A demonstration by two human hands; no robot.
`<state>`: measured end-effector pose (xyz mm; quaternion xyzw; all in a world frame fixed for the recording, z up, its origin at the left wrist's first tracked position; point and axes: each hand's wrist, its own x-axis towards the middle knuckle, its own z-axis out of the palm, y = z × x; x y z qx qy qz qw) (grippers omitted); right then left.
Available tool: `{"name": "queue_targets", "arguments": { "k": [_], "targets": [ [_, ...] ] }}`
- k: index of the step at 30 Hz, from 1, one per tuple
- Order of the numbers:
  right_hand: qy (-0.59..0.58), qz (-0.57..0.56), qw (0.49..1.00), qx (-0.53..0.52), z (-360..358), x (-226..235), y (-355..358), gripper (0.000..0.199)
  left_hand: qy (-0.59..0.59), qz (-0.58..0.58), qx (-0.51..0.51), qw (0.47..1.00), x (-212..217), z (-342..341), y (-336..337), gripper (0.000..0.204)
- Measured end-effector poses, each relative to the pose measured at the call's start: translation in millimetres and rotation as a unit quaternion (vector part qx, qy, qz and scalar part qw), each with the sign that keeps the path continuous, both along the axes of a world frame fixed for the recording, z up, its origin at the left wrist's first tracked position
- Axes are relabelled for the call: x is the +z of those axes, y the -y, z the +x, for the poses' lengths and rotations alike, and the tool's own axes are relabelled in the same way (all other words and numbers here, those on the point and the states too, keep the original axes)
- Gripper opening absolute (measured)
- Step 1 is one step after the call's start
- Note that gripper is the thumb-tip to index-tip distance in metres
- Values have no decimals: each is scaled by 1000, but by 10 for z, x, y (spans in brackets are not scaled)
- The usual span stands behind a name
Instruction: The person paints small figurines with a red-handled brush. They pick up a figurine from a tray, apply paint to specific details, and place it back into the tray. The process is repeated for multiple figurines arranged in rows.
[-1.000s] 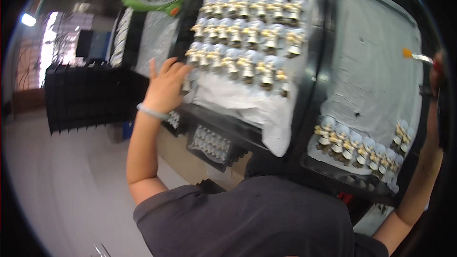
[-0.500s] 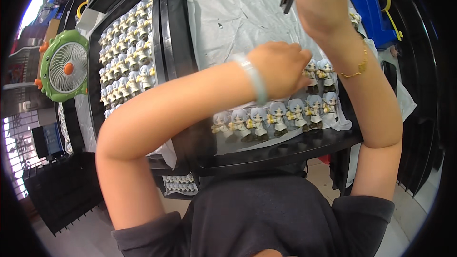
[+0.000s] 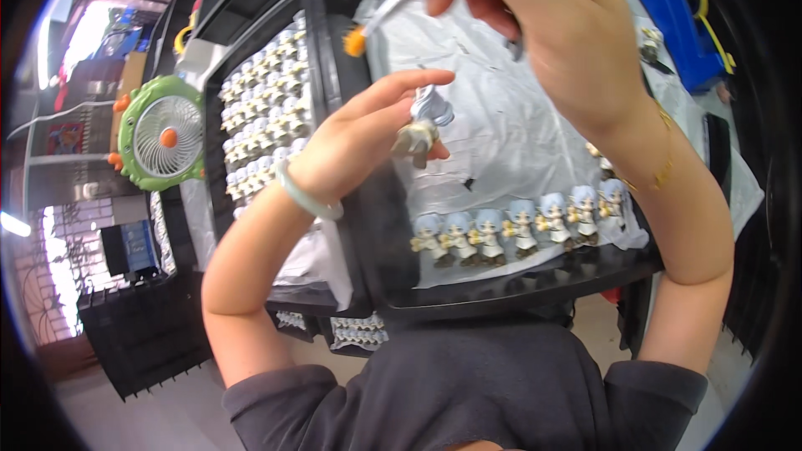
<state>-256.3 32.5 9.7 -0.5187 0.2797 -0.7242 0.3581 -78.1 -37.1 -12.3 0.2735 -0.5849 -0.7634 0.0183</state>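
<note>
While the dark shirt [image 3: 468, 392] of the person fills the lower edge nearest the camera, a black tray [image 3: 501, 288] lined with white plastic sheet [image 3: 501, 125] lies just beyond it and serves as the landmark. Along the tray's near edge stands a row of small blue-haired figurines [image 3: 522, 224], upright and side by side. Above the tray's left half, the left hand [image 3: 359, 146], with a pale bangle at the wrist, pinches one figurine [image 3: 422, 125] between thumb and fingers; the index finger is stretched out above it, and the piece is lifted clear of the sheet. Over the tray's far half, the right hand [image 3: 551, 25] is closed around a red-handled brush [image 3: 393, 4]; its orange bristle tip points left, near the held figurine but apart from it. Left of the tray lies a second tray [image 3: 219, 159] packed with rows of similar figurines. Farther left stands a green fan [image 3: 163, 134] with an orange hub.
</note>
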Motion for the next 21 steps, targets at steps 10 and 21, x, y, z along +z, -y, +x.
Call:
{"name": "queue_targets", "arguments": {
  "k": [10,21],
  "targets": [
    [-203,134,964,-107,145,-32,-82,31,-166,-114,28,979,-18,741,-174,91],
    [-212,134,963,-100,115,-119,-72,30,-185,-325,-4,927,-66,797,-185,69]
  ]
}}
